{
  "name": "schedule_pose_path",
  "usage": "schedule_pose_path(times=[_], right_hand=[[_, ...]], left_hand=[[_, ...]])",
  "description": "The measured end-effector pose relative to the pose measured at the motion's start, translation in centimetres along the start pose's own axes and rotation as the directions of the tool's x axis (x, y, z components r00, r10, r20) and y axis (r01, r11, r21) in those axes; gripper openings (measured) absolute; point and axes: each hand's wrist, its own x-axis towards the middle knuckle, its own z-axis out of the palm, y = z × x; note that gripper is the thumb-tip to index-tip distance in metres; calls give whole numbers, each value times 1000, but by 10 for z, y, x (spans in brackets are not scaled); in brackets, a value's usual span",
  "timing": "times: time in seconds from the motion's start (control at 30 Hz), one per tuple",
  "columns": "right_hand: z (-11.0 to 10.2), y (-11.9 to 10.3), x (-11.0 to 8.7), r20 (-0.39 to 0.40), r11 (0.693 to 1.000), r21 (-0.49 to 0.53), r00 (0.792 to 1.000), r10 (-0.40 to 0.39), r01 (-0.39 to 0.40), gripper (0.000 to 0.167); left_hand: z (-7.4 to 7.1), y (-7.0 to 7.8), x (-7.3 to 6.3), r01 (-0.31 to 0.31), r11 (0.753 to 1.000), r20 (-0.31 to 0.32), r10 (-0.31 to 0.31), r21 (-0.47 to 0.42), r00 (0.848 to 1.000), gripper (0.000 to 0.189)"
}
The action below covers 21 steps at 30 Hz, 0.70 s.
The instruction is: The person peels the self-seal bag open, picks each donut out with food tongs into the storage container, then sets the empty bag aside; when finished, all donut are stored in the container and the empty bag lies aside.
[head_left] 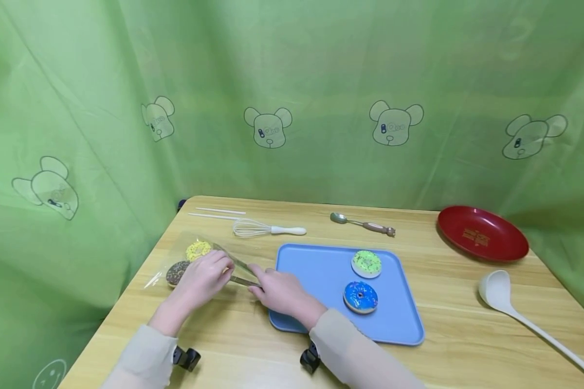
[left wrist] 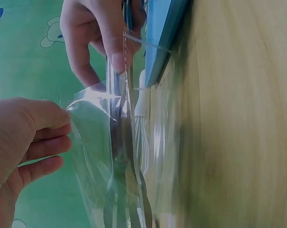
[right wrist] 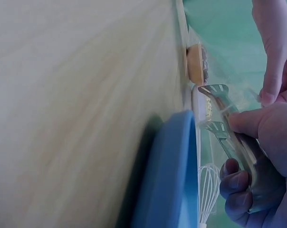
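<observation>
My left hand pinches the lip of a clear plastic bag, lifting that side of its mouth. Inside the bag lie a yellow-iced donut and a dark sprinkled donut, the latter partly behind the left hand. My right hand grips metal tongs by their handle end, thumb on one arm and fingers curled round the other. The slotted tips of the tongs reach into the bag's mouth, spread apart with nothing between them. On the blue tray beside the right hand sit a green-iced donut and a blue-iced donut.
Behind the bag lie white chopsticks and a whisk. A spoon rests beyond the tray. To the right are a red plate and a white ladle. A green curtain hangs behind the wooden table.
</observation>
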Motion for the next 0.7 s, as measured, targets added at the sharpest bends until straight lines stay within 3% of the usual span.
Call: schedule_pose_path(times=[0.7], right_hand=[[15,-4,25,18,997,70,999,44,-45,51]], left_hand=[[-1,6,2,17,1000,37,-17,-18,999,12]])
